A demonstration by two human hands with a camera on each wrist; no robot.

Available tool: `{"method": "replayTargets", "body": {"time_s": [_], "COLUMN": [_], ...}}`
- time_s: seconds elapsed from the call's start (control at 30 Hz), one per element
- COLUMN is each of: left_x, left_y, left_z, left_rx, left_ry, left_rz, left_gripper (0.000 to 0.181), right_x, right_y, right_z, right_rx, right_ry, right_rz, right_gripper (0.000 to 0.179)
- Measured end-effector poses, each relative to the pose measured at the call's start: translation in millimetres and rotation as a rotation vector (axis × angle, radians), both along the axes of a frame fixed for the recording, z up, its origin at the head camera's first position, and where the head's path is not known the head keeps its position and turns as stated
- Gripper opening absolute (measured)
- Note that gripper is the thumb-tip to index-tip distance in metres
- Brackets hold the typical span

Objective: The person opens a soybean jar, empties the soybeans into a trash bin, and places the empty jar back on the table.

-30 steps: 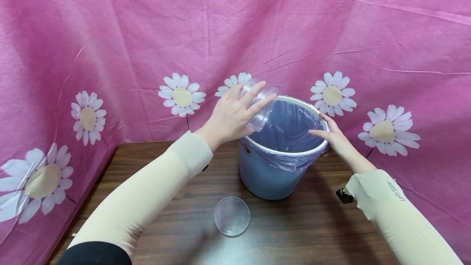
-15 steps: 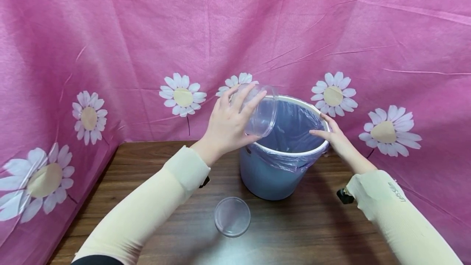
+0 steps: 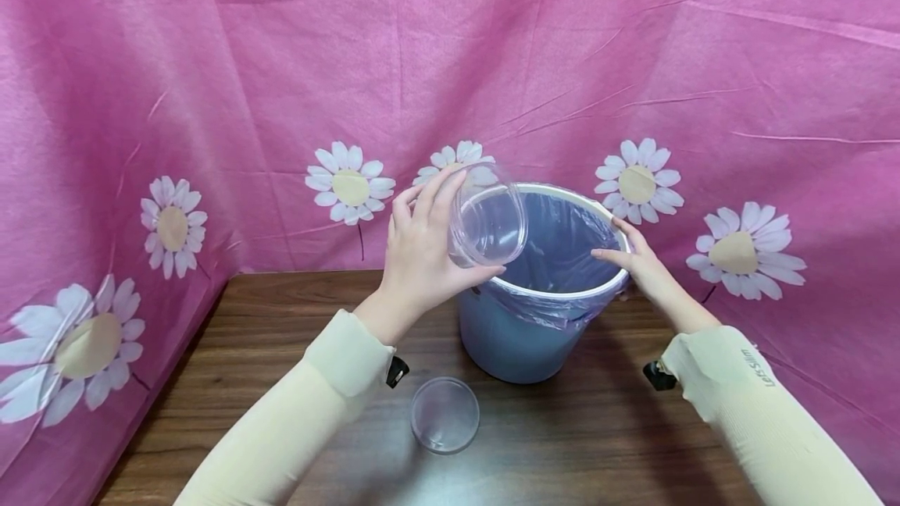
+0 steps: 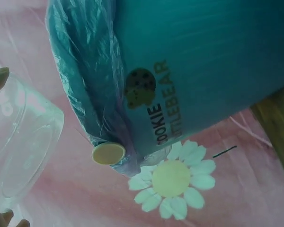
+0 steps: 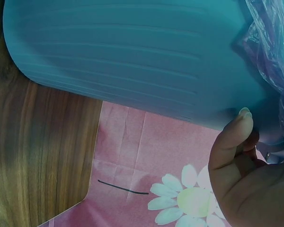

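My left hand [image 3: 425, 252] grips a clear plastic jar [image 3: 492, 225] by its side, fingers on top and thumb below. The jar is tilted at the left rim of a blue-grey trash bin [image 3: 516, 342], its round mouth facing right and towards me; nothing shows inside it. Part of the same jar [image 4: 23, 137] appears at the left of the left wrist view. With thumb inside and fingers outside, my right hand [image 3: 647, 268] holds the bin's right rim, over the thin plastic liner [image 3: 558, 236]. In the right wrist view, that hand [image 5: 255, 189] is partly cut off.
A clear round lid [image 3: 444, 416] lies flat on the brown wooden table [image 3: 583, 443], in front of the bin. Pink cloth [image 3: 394, 61] with white daisies hangs close behind the table and along both sides.
My left hand has drawn back slightly left and towards me, turning the jar so that its mouth faces me more. The right hand and bin have stayed in place.
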State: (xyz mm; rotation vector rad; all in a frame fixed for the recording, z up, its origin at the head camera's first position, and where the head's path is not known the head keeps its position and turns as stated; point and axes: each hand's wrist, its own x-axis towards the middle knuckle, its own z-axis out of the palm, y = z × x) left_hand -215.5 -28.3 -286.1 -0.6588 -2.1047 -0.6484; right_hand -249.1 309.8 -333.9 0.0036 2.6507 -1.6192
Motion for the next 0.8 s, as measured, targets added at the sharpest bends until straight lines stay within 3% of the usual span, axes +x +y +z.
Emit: {"method": "replayTargets", "body": {"time_s": [0.5, 0.8], "left_x": [21.1, 35.1], "left_y": [-11.8, -20.9], "left_z": [-20.3, -36.1], "left_rx": [0.237, 0.331], "left_ry": [-0.237, -0.369], "left_rz": [0.045, 0.097], "left_gripper": [0.123, 0.126], "right_x": [0.3, -2.3], "right_y": [0, 0], "right_z": [0.6, -0.4], "right_rx": [-0.007, -0.011], "right_ry": [-0.001, 0.006], "right_rz": [-0.003, -0.003], "right_gripper": [0.09, 0.09]}}
